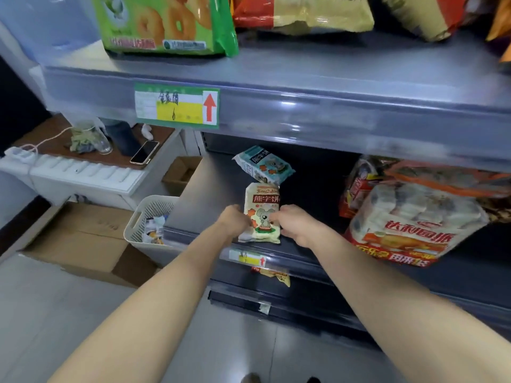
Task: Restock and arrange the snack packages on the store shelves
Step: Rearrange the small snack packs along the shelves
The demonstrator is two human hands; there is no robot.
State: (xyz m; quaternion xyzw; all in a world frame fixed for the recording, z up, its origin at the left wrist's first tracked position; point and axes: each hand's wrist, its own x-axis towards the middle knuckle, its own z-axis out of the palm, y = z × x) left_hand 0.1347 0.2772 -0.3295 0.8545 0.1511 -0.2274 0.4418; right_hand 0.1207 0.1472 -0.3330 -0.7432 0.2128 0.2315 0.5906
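Note:
A cream snack packet (261, 208) with a grey bear picture lies flat near the front of the grey middle shelf (201, 194). My left hand (235, 219) grips its left edge and my right hand (293, 225) grips its right edge, fingers curled onto the packet's face. Just behind it a teal packet (264, 164) of the same kind lies tilted on the shelf. A big red and white bag of pies (409, 222) stands at the right of that shelf. On the shelf above sit a green doughnut bag (166, 23) and a red and yellow bag (298, 12).
A white slotted basket (146, 217) holding a few packets stands on the floor left of the shelf, beside flattened cardboard (83, 239) and an open box (181, 172). Further left, a side table (154, 139) carries a phone (144, 152) and a glass. A yellow packet (273, 276) shows on the lower shelf.

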